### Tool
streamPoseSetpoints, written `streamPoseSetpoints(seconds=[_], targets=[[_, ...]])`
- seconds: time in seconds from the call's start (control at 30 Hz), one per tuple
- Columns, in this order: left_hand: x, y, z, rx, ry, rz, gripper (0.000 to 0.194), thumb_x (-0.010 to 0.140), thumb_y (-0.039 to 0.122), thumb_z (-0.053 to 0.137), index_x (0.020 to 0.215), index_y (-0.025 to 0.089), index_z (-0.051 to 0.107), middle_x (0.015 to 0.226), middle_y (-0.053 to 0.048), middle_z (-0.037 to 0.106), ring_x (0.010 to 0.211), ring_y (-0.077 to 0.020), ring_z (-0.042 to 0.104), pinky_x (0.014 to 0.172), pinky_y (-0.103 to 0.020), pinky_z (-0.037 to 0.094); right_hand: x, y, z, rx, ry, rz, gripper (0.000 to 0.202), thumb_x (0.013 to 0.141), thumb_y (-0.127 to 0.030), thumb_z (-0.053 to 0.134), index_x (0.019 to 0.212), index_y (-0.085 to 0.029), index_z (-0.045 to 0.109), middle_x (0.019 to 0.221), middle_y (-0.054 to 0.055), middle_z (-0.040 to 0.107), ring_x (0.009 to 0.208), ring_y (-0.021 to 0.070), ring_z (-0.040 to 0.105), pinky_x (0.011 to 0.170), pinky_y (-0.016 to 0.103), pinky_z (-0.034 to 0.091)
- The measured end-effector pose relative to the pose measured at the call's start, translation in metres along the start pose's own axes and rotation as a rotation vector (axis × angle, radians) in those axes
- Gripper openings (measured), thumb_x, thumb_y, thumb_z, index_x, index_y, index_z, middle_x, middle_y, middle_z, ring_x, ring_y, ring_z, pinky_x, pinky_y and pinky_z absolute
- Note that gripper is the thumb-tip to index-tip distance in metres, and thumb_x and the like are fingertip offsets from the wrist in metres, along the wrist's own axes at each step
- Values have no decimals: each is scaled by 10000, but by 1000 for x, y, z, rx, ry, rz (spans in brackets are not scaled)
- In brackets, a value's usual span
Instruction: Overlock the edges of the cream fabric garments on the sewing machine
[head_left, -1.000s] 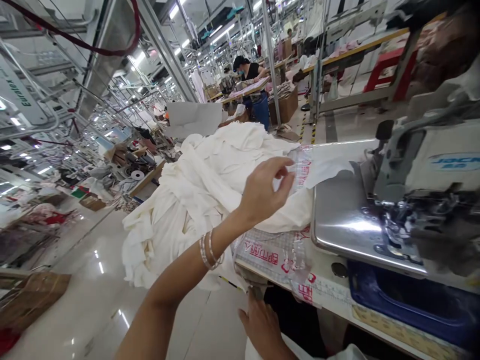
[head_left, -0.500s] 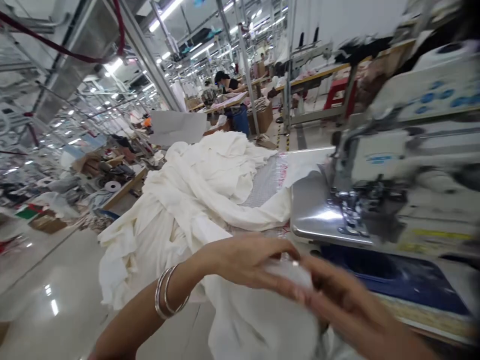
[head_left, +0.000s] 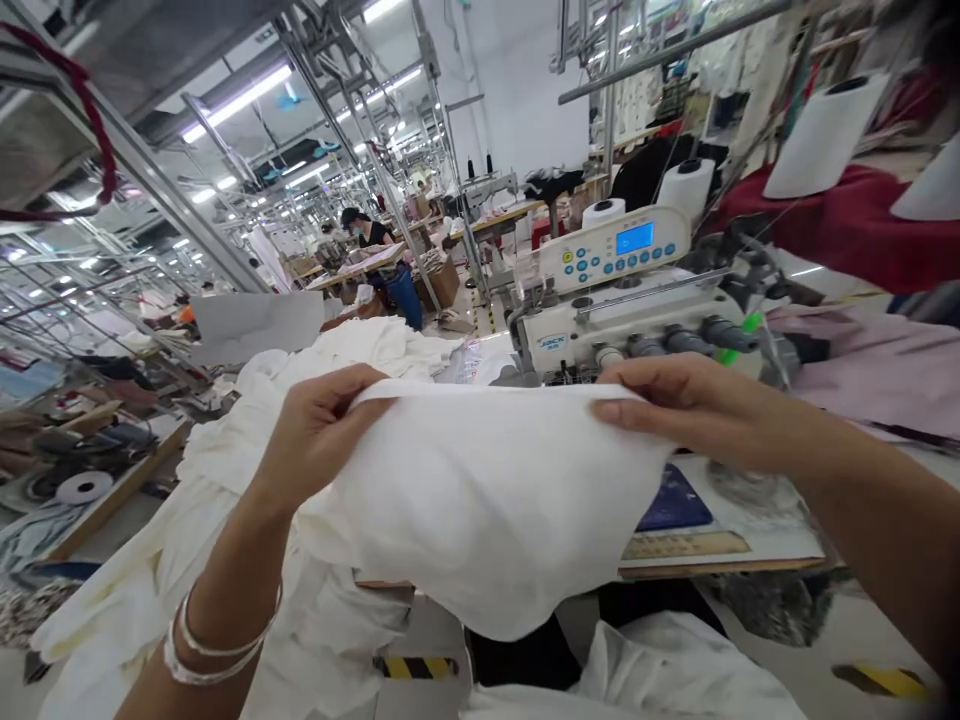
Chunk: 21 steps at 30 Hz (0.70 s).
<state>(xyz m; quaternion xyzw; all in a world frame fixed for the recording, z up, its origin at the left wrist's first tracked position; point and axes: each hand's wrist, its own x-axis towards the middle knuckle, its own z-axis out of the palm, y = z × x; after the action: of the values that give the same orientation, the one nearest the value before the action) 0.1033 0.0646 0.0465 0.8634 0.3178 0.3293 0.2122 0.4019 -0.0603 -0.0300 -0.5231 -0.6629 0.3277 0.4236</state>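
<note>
A light-coloured work table [head_left: 757, 545] spans the right half of the view. On it sits a white industrial sewing machine [head_left: 622, 310] with a blue-lit control panel — beside a dark blue mat [head_left: 675, 505] and a yellowish ruler strip [head_left: 686, 545] along the front edge. A heap of cream-white fabric [head_left: 247, 450] spills off the table's left end toward the glossy pale floor [head_left: 847, 640].

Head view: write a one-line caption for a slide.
Left hand and right hand hold a white fabric piece stretched in front of a sewing machine.
</note>
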Motion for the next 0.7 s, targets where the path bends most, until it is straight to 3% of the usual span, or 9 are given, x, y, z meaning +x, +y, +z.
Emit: streamPoseSetpoints(seconds=[0.13,0.27,0.4,0.53,0.6,0.7], targets=[[-2,-1,-10,-21,226,-80,127,791,257,615,746,141,641,650,53,540,580,-49,416,497,-140,311,9,-12,-8,-7,132,-50,350,879,-476,568,715,-169,609,590,-65,458,505,61,419,424,170,280],[-5,-6,-15,-40,310,-164,156,804,264,609,759,115,624,650,59,507,604,-39,413,536,-131,302,14,-19,-13,-137,289,-104,297,856,-389,617,664,-162,606,576,-69,416,518,57,370,432,173,248],[-17,-26,-14,-86,207,-203,245,763,376,654,766,133,621,681,39,540,602,-65,443,507,-144,330,5,-11,-5,-47,330,-46,239,830,-393,647,813,-157,682,651,-37,537,579,91,464,475,187,323],[-34,-49,-2,-27,-12,-234,307,784,443,609,717,144,613,619,19,549,538,-97,471,454,-178,346,-12,15,24,-6,364,12,265,848,-409,609,779,-169,698,690,7,624,601,133,524,505,219,395],[-34,-60,7,55,-98,-225,314,830,431,536,713,151,616,625,10,565,544,-112,497,464,-190,372,-15,32,42,4,414,65,309,861,-429,563,792,-166,711,644,10,624,549,140,511,473,234,386],[-22,-74,26,165,-87,-192,214,829,299,503,725,166,634,660,0,607,614,-144,556,543,-220,441,-9,55,64,-17,545,162,356,844,-466,551,825,-155,722,640,31,640,558,172,527,486,264,396]])
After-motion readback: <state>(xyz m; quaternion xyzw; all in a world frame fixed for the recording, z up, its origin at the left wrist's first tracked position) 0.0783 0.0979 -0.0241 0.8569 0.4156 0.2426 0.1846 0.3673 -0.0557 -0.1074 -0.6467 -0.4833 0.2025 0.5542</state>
